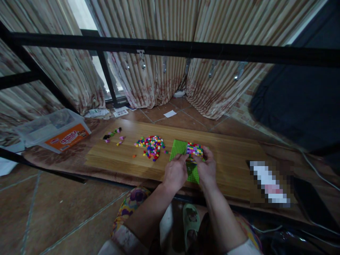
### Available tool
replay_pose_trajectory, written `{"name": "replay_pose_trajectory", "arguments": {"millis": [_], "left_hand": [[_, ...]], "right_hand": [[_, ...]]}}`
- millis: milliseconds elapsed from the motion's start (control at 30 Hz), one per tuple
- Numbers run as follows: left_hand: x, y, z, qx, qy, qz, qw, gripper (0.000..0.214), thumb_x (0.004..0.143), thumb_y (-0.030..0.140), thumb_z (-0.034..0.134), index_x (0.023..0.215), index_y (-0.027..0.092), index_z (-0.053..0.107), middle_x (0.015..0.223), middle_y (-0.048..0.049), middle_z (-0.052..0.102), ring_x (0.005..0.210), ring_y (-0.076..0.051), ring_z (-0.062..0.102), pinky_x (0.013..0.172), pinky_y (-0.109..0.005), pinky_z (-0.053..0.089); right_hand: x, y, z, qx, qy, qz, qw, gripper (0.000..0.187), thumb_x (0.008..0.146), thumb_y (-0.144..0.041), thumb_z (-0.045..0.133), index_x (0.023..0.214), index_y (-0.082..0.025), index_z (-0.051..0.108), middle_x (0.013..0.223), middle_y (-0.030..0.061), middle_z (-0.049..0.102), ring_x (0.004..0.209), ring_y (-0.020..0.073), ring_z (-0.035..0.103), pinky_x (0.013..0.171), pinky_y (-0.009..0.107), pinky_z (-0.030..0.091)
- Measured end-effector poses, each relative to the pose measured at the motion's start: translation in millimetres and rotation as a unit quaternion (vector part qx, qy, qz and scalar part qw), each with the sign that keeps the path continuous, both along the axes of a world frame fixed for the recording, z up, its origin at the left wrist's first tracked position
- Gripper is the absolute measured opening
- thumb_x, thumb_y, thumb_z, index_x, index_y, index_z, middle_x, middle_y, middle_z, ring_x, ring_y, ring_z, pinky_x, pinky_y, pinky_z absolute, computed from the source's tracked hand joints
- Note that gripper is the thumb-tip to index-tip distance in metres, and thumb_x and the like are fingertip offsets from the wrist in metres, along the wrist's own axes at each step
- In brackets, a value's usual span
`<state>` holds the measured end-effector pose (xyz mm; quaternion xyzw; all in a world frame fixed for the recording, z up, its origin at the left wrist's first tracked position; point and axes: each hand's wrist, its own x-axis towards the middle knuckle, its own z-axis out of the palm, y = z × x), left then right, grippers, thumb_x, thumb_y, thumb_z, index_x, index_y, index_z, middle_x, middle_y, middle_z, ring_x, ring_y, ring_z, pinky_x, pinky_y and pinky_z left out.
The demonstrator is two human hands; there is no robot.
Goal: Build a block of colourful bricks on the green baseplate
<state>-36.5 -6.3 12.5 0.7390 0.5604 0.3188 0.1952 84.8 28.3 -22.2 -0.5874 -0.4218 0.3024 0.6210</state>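
A block built of small multicoloured toy bricks [194, 149] stands on the green studded baseplate [178, 146]. My right hand [207, 165] is curled round the block's right side, with the thumb at its front. At the front left corner, my left hand [175, 172] is closed, its fingertips against the block. Whether a loose brick is between the left fingers is too small to tell. Left of the baseplate lies a pile of loose toy bricks [154, 146] in many colours. My hands cover part of the baseplate's front.
Small brick figures [113, 134] lie at the wooden board's left end. Past that end stands a clear plastic bin [57, 129] with an orange label. On the right are a blurred-out item [269, 184] and a dark flat device [315, 202]. A black rail [170, 46] crosses behind the board.
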Motion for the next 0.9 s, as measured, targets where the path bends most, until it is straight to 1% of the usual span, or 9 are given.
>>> {"name": "replay_pose_trajectory", "arguments": {"millis": [100, 233, 467, 600, 800, 900], "left_hand": [[0, 0, 0.2, -0.004, 0.003, 0.001, 1.0, 0.04, 0.087, 0.012, 0.038, 0.121, 0.021, 0.056, 0.107, -0.0072, 0.064, 0.094, -0.019, 0.062, 0.086, -0.031, 0.049], [0, 0, -0.3, -0.003, 0.004, -0.001, 1.0, 0.039, 0.087, 0.012, 0.038, 0.12, 0.02, 0.056, 0.107, -0.007, 0.064, 0.094, -0.019, 0.062, 0.087, -0.03, 0.049], [0, 0, -0.6, -0.008, 0.019, -0.002, 1.0, 0.039, 0.087, 0.012, 0.038, 0.121, 0.022, 0.053, 0.108, -0.0044, 0.063, 0.094, -0.017, 0.062, 0.087, -0.028, 0.049], [0, -1, 0.4, -0.004, 0.027, -0.003, 1.0, 0.039, 0.087, 0.012, 0.037, 0.121, 0.022, 0.053, 0.107, -0.005, 0.063, 0.094, -0.017, 0.062, 0.086, -0.029, 0.05], [2, -1, 1.1, 0.002, 0.039, 0.0, 0.999, 0.038, 0.087, 0.013, 0.036, 0.121, 0.019, 0.053, 0.105, -0.0062, 0.063, 0.091, -0.018, 0.062, 0.083, -0.029, 0.051], [3, -1, 1.4, 0.005, 0.038, -0.001, 0.999, 0.039, 0.087, 0.012, 0.036, 0.121, 0.019, 0.053, 0.106, -0.0067, 0.063, 0.091, -0.018, 0.062, 0.083, -0.029, 0.051]], "right_hand": [[0, 1, -2.3, -0.002, 0.011, 0.0, 1.0, 0.056, 0.066, -0.032, 0.066, 0.118, -0.019, 0.052, 0.112, 0.008, 0.061, 0.096, 0.0184, 0.058, 0.09, 0.038, 0.043], [-1, 0, -1.3, -0.01, -0.023, -0.006, 1.0, 0.06, 0.066, -0.035, 0.067, 0.12, -0.018, 0.05, 0.115, 0.0093, 0.059, 0.1, 0.0197, 0.057, 0.091, 0.038, 0.042], [-5, -4, 8.5, -0.023, -0.041, -0.008, 0.999, 0.06, 0.067, -0.035, 0.065, 0.122, -0.016, 0.049, 0.117, 0.0103, 0.059, 0.101, 0.0205, 0.057, 0.091, 0.037, 0.042], [-6, -5, 12.4, -0.025, -0.052, -0.007, 0.998, 0.063, 0.067, -0.035, 0.064, 0.124, -0.014, 0.047, 0.12, 0.0128, 0.057, 0.105, 0.0213, 0.056, 0.092, 0.036, 0.041], [-5, -2, 6.9, -0.021, -0.077, -0.007, 0.997, 0.064, 0.067, -0.035, 0.064, 0.126, -0.015, 0.047, 0.124, 0.0131, 0.054, 0.11, 0.0216, 0.054, 0.096, 0.037, 0.039], [-4, 0, 3.8, -0.031, -0.089, -0.009, 0.996, 0.066, 0.068, -0.036, 0.064, 0.127, -0.015, 0.046, 0.124, 0.0133, 0.055, 0.11, 0.0221, 0.054, 0.097, 0.039, 0.038]]}}
